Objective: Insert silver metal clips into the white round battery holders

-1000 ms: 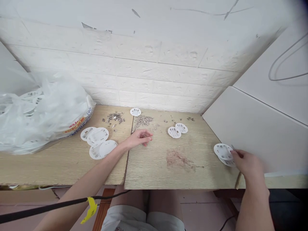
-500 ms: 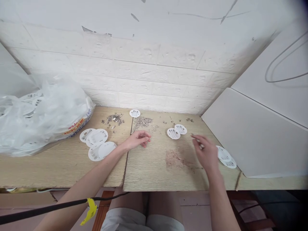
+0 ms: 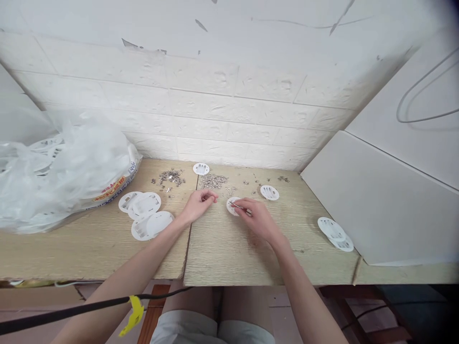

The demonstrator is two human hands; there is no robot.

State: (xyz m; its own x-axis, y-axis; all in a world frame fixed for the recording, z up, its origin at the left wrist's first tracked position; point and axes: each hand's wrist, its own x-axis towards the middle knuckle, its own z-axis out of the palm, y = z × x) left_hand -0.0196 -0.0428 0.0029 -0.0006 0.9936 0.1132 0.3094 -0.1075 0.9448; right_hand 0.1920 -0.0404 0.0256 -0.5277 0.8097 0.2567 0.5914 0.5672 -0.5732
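Note:
My right hand (image 3: pixel 258 220) is closed on a thin metal tool that looks like tweezers (image 3: pixel 242 207). Its tip is over a round white plastic battery cover (image 3: pixel 229 204), partly hidden by my fingers. Just left of it, my left hand (image 3: pixel 200 204) has its fingers curled and pinched together; what they hold, if anything, is too small to make out. Behind the hands lies a pile of small metal contact pieces (image 3: pixel 213 181). Another white cover (image 3: pixel 269 192) rests to the right, with slots facing up.
More white covers (image 3: pixel 158 223) overlap on the left, two others (image 3: pixel 330 228) by the right panel (image 3: pixel 380 200). A plastic bag (image 3: pixel 71 177) of covers stands left. A second metal pile (image 3: pixel 172 177) and a single cover (image 3: pixel 201 168) lie near the wall. A black cable (image 3: pixel 89 306) crosses low.
My right hand has come left from near the right-hand covers to the middle. One cover of the middle pair has shifted left under it. My left hand's fingers have drawn closer together.

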